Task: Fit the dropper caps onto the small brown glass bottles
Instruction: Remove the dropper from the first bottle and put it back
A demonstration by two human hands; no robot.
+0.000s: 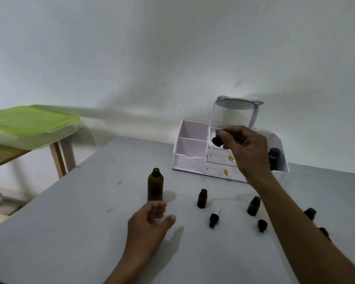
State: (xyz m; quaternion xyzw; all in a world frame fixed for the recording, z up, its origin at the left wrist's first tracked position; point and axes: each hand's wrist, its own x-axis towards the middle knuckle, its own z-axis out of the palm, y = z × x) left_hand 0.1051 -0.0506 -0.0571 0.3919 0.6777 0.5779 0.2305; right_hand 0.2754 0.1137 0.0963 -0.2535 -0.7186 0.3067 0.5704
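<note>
- While no bottle in the head view wears a cap yet, the right hand (244, 148) pinches one black rubber dropper cap (217, 141) aloft.
- Left hand (152, 222): loosely curled, holding nothing, just beside the tall brown glass bottle (155, 184).
- Small brown glass bottle (202, 198) and its twin (254, 206): upright, uncapped, on the grey table (70, 232).
- Loose black cap (214, 218): lying between them.
- White compartmented organiser (191, 144): dark bottle (274, 158) in the right bay.

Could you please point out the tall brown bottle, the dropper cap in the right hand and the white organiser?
tall brown bottle (155, 187): head view, mid-body.
held dropper cap (216, 141): head view, black collar.
white organiser (189, 162): head view, left front wall.
</note>
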